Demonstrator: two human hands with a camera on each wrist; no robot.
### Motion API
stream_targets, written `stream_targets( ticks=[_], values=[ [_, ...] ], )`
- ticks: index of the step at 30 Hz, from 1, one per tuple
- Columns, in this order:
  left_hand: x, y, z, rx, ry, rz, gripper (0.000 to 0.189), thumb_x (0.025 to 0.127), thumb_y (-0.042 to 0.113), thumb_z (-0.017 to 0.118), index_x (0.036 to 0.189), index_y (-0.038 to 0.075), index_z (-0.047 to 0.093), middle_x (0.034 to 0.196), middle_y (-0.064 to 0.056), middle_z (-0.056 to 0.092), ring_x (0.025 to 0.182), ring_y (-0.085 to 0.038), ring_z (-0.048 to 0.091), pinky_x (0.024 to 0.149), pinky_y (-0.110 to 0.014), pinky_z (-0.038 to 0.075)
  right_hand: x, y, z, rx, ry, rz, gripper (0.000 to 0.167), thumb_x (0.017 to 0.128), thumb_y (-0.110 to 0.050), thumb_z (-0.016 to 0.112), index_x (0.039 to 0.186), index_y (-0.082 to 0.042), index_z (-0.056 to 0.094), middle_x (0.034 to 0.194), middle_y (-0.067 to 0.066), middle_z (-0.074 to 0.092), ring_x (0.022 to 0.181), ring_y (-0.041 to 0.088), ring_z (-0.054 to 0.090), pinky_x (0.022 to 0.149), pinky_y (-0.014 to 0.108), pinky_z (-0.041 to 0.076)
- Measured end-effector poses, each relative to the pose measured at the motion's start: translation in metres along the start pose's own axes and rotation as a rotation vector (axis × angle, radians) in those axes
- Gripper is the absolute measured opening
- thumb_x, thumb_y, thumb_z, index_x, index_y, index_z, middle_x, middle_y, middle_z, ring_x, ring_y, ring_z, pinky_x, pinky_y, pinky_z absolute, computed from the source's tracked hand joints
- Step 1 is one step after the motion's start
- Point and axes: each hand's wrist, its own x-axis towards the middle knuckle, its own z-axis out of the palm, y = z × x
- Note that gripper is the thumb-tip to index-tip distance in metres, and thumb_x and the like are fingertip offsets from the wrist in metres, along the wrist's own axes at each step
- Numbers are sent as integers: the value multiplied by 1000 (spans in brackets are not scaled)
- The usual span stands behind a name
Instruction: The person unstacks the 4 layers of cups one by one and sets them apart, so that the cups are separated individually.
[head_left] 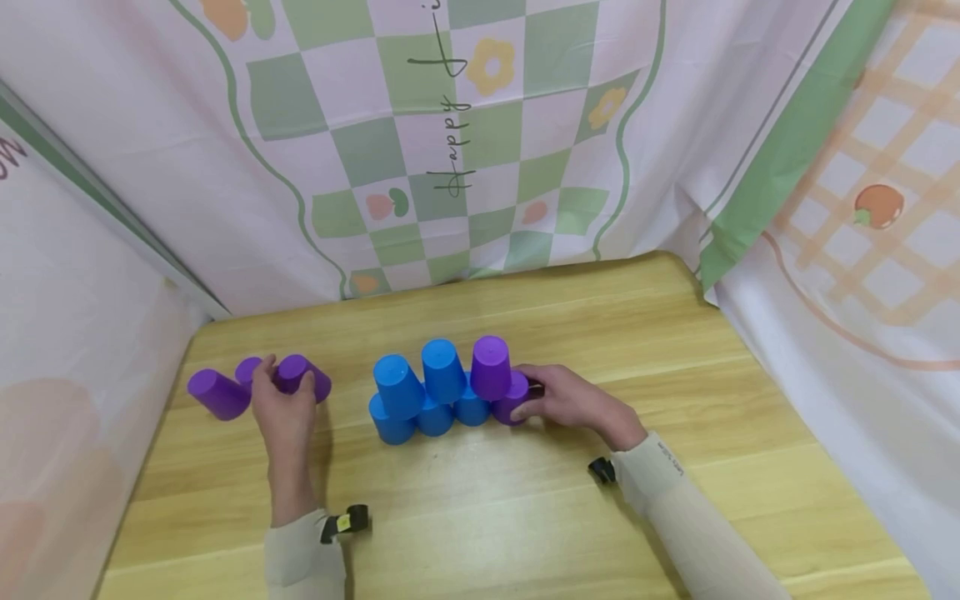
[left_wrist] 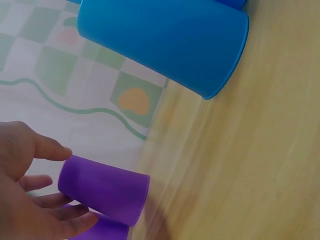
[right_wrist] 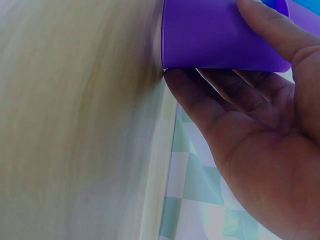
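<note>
My pale sleeves (head_left: 303, 557) lie nearest; at left, my left hand (head_left: 285, 408) grips a separate purple cup (head_left: 296, 370); centrally, my right hand (head_left: 564, 397) clasps the end purple cup (head_left: 507, 407), seemingly steadying the lower row (head_left: 435, 420), where neighbours jointly support each upper cup (head_left: 444, 372).

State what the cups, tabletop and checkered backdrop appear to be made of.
Blue cups and purple cups: probably plastic, smooth with a low sheen and uniform colour.
Tabletop: wood or wood-look laminate, with streaky grain and soft glare.
Checkered backdrop: likely matte printed fabric, since it hangs in folds.
</note>
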Motion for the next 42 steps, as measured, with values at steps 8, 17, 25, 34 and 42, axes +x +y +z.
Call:
stream_targets(
  ticks=[8,17,25,34,42],
  values=[
    [-3,11,-4,-48,35,38,67,99,-2,63,160,3,35,162,-26,40,151,-40,41,127,-49,36,0,-2,-1,-10,-1,-2,48,91,-32,84,134,-19,68,124,-3,74,117,18,68,108,50,54],
    [-4,15,-6,-61,57,77,61,99,-1,65,156,1,43,157,-26,48,148,-41,45,126,-50,38,0,-2,-1,-6,-11,-5,43,92,-32,83,131,-21,69,121,-4,74,114,17,68,107,50,54],
    [-5,18,-6,-110,142,170,46,95,-6,65,141,-3,59,140,-24,64,136,-39,58,121,-45,45,1,-2,-1,-3,-11,1,41,92,-31,83,130,-22,69,120,-5,74,114,17,67,107,50,55],
    [-15,22,-4,-203,126,270,32,98,-4,66,130,-3,68,127,-16,70,114,-22,65,107,-34,55,0,-3,-1,7,-10,13,43,91,-31,84,131,-21,69,122,-4,74,116,18,67,108,50,54],
    [-19,23,-3,-158,52,331,33,98,-5,66,130,-2,68,130,-17,71,118,-27,66,107,-34,54,0,-4,-1,18,-18,14,42,92,-30,83,130,-21,69,122,-3,74,117,19,67,109,51,53]
  ],
)
